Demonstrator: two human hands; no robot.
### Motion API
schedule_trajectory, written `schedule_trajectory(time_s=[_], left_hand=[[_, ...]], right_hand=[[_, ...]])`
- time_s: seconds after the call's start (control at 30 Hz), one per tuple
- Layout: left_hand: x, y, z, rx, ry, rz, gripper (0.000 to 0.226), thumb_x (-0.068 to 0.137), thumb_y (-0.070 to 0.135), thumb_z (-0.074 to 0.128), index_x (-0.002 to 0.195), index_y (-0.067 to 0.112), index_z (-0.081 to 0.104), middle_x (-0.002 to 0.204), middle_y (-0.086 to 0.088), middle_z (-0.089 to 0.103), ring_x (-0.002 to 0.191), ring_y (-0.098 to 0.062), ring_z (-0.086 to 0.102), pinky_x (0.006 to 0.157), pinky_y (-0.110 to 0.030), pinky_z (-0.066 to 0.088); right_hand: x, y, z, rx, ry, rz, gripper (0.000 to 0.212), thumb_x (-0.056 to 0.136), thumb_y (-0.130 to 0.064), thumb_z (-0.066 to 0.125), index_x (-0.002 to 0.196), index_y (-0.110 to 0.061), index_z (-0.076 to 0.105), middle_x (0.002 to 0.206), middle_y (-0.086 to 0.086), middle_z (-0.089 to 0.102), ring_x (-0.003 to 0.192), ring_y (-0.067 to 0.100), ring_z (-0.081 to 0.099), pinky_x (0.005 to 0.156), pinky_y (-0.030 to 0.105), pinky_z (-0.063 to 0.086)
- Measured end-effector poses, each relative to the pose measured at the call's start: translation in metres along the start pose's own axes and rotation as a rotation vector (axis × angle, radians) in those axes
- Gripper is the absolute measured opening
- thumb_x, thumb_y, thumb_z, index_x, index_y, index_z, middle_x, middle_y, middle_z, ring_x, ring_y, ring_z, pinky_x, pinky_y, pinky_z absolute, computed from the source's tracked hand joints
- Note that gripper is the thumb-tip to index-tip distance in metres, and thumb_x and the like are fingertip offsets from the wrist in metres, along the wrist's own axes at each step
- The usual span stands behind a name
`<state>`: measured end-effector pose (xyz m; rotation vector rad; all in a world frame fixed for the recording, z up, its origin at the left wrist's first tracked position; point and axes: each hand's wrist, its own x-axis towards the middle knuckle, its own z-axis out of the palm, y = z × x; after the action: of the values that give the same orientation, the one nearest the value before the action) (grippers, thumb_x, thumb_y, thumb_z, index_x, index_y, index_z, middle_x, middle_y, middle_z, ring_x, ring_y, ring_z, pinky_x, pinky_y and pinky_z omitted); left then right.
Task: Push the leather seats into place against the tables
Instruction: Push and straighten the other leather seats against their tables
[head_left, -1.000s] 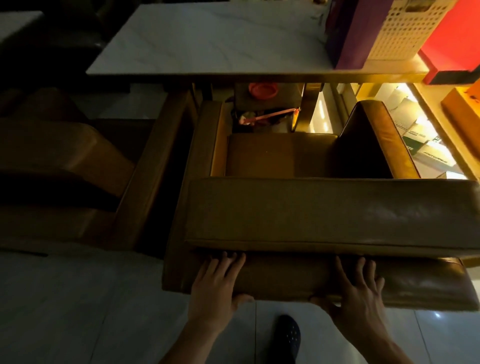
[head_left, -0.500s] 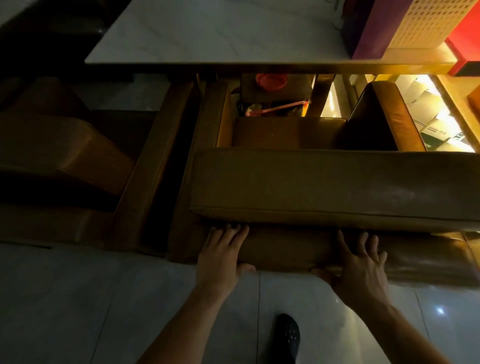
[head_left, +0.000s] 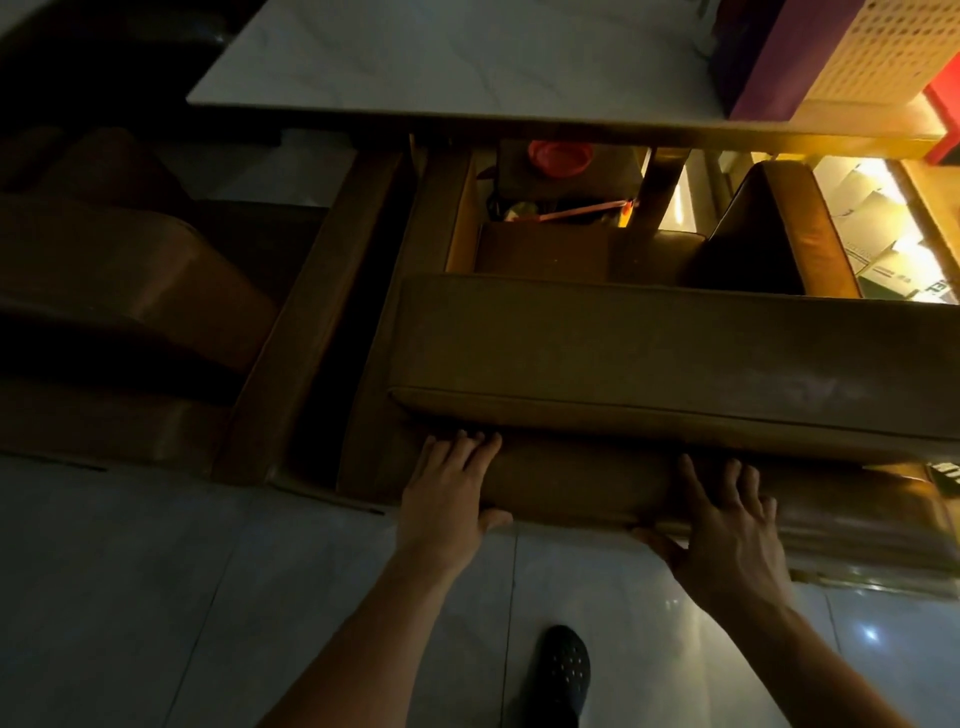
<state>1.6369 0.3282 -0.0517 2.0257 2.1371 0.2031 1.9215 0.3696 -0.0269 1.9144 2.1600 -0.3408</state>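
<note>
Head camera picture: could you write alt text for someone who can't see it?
A person's left hand and right hand press flat against the back of a brown leather seat, facing a white marble-topped table. Another leather seat stands to the left on a pale tiled floor.

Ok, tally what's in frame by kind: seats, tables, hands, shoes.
Leather seats: 2, the pushed seat and a neighbouring seat
Marble-top tables: 1
Hands: 2, left hand and right hand
Black shoes: 1
Total: 6
</note>
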Motion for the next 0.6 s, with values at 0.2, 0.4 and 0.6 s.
schedule_trajectory(time_s=[0.2,0.4,0.6], left_hand=[[0.0016,-0.0004,-0.0028,0.006,0.022,-0.008,0.09,0.067,0.061,0.077,0.144,0.031,0.04,0.137,0.004,0.052,0.127,-0.02,0.019,0.107,-0.042,0.037],[0.0014,-0.0003,0.0005,-0.023,-0.008,-0.036,0.089,0.072,0.06,0.073,0.148,0.034,0.033,0.143,0.008,0.044,0.13,-0.019,0.013,0.112,-0.04,0.03],[0.0045,-0.001,0.0016,-0.024,-0.021,-0.006,0.089,0.077,0.061,0.068,0.15,0.034,0.026,0.146,0.009,0.038,0.138,-0.021,0.021,0.118,-0.038,0.016]], right_hand=[[0.0038,-0.0021,-0.0015,-0.061,-0.031,0.014,0.104,0.075,-0.085,0.025,0.159,-0.025,0.012,0.159,0.026,0.016,0.146,0.047,0.011,0.114,0.057,0.029],[0.0043,-0.003,-0.0019,-0.078,-0.039,0.018,0.105,0.074,-0.086,0.026,0.159,-0.027,0.008,0.161,0.026,0.013,0.148,0.047,0.007,0.116,0.059,0.027],[0.0069,-0.0016,0.0005,-0.097,-0.037,0.019,0.103,0.079,-0.084,0.038,0.159,-0.028,0.006,0.161,0.025,0.014,0.148,0.047,0.008,0.116,0.059,0.028]])
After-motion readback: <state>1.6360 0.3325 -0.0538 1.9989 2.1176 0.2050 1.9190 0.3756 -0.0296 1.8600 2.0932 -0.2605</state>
